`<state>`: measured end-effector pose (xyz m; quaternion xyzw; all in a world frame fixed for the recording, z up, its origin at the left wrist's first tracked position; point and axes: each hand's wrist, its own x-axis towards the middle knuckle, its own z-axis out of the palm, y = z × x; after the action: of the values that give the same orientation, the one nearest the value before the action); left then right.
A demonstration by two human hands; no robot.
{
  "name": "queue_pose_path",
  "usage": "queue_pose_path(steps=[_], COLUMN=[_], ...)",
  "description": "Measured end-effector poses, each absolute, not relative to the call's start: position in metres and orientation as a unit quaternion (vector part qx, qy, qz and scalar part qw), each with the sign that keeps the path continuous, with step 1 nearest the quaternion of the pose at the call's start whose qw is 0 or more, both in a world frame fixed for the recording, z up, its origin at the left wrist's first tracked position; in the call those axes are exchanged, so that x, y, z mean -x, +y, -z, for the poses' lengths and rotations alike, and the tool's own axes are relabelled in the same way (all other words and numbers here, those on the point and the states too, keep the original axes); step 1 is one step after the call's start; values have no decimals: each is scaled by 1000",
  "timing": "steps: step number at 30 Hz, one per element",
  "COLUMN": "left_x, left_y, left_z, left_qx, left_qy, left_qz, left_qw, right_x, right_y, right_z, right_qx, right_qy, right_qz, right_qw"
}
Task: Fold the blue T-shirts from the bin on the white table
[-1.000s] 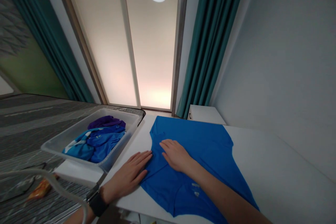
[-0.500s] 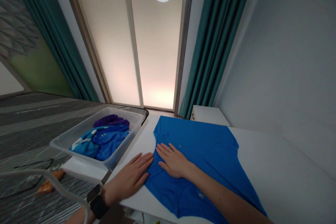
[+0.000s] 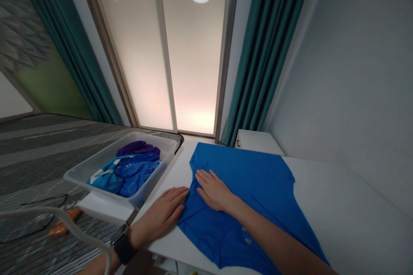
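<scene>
A blue T-shirt (image 3: 254,180) lies spread over the white table (image 3: 348,210), with a few creases in it and a small pale print near its lower part. My right hand (image 3: 214,191) rests flat on the shirt's left side, fingers extended, and its forearm crosses the cloth and covers part of it. Just left of it, my left hand (image 3: 164,215) lies palm down at the shirt's left edge, fingers stretched out and the tips touching the fabric. A dark smartwatch (image 3: 122,240) is on my left wrist.
Left of the table stands a translucent plastic bin (image 3: 145,202) holding crumpled blue and purple clothes (image 3: 135,172). Beyond it is a grey striped bed (image 3: 38,146). A pale curved tube (image 3: 74,227) crosses the lower left. A white cabinet (image 3: 258,142) stands behind the table.
My right hand has slid slightly up and away along the shirt. My left hand stays at the shirt's edge, almost unmoved.
</scene>
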<state>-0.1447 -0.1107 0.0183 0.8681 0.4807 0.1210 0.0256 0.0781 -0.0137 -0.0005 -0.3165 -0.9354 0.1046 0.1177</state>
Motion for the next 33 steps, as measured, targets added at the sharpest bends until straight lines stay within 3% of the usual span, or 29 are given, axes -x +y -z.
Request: queue_pose_path(steps=[6,16,33], left_x=[136,139,134], left_y=[-96,-101,-47], left_z=[-14,-2,-20], left_qx=[-861,-886,-863], left_qy=[492,460,495], left_qz=[-129,-56,-99], left_qw=[1,-12,-11], right_x=[-66,-65,-69], right_y=[1,13,19], right_z=[-3,14,4], right_qx=[360,373,392], right_qy=[-923,-917,-908], right_qz=[-58,-106,-88], right_qw=[126,90,116])
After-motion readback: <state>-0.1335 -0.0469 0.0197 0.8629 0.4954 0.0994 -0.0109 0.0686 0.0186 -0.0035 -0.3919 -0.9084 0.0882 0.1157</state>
